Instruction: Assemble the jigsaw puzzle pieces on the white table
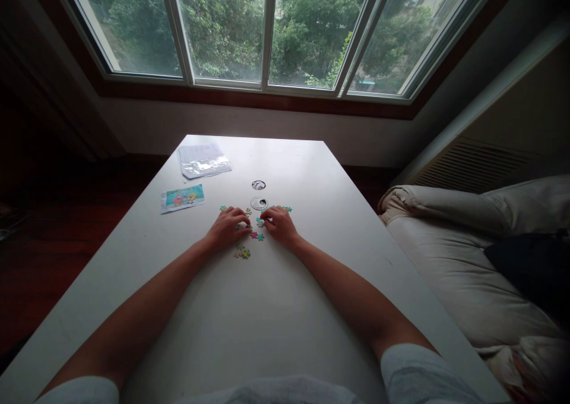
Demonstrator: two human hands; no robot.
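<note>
Pale grey cloth of my shirt point(289, 389) is sitting nearest, and past it my two bare arms are reaching over a smooth white surface point(249, 321). Closest to me there, a little bunch of flat yellow, green and cream jigsaw pieces point(243, 253) is lying apart. Further on, some flat, knobby pink and teal jigsaw pieces point(257, 236) are lying between my left grip point(229, 226) and my right grip point(279, 223). Both grips are bending low, thumbs near fingertips. One small teal and white jigsaw piece point(260, 221) is showing right by my right fingertips, but I cannot tell if I am pinching it. My left fingers are hiding their own spot, so I cannot tell if they are holding anything either. More teal jigsaw pieces point(287, 208) are peeking out past my right grip.

These bits are looking small and thin, so one could be slipping off if I am pinching only its edge. My left wrist is hanging near the yellow bunch, so a careless pull back could be scattering it. Pushing bumps together the wrong way could be bending them.
</note>
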